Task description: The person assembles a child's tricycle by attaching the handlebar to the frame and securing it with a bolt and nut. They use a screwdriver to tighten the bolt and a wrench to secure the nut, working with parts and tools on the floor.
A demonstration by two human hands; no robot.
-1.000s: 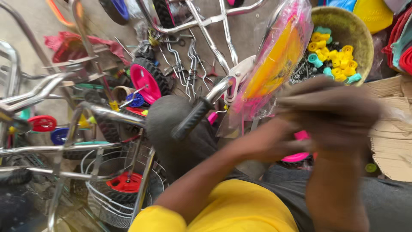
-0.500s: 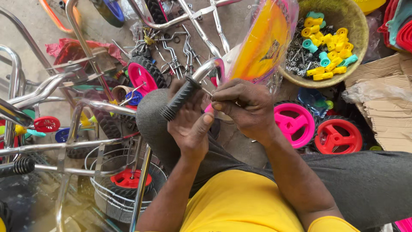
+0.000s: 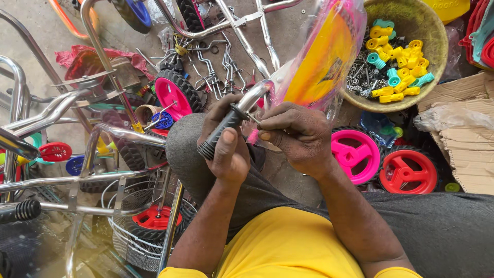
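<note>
Sitting on the floor among bicycle parts, a person in a yellow shirt works over their lap; the left hand is closed round a black ribbed handlebar grip fitted on the end of a curved chrome handlebar, thumb laid along the rubber; the right hand is curled just beside it, fingertips pinched together at the bar next to the grip, on something too small to make out; the bar runs up into a yellow and pink plastic panel wrapped in clear film, which rests against the knee near the middle of the floor; a round woven basket of yellow and teal plastic fittings and dark screws sits toward the far right corner, with a pink wheel and a red wheel lying flat below it; chrome frames crowd the left edge, and a wire basket stands at the near left; as for risk, the grip looks only partly steadied, so a slip of the pinching fingers could drop the small piece into the clutter, and the loose film could snag; what the right fingertips hold is hidden by the fingers, the far end of the handlebar is covered by the panel, and the frames are cut off at the picture's edge.
</note>
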